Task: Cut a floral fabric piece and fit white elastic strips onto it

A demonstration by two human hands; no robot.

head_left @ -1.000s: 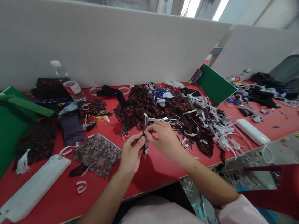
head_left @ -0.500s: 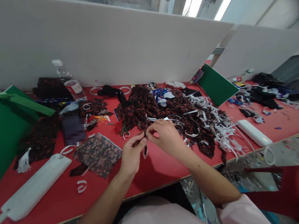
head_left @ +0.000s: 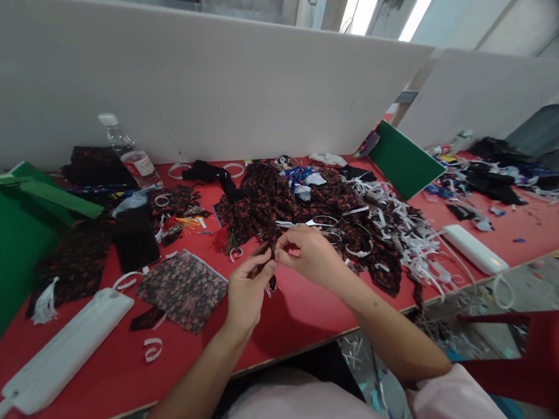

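Note:
Close together above the red table, both hands work at a small dark strip of fabric with a pale edge hanging below the fingertips. My left hand pinches it between thumb and fingers. From the right, my right hand has its thumb and forefinger closed on the upper part of the same strip; its exact grip is partly hidden. Just behind the right fingers shows a thin, pale, shiny piece, which I cannot make out. Beyond lies a heap of dark floral fabric.
White scraps pile up at the right. A floral fabric square, a black phone-like slab and a long white lamp-like bar lie left. A water bottle stands behind. Green panels and a white partition bound the place.
Both hands stay in nearly the same place. The strip hanging below the fingers has shifted and shows less of its looped end. The thin upright end above the fingers no longer shows.

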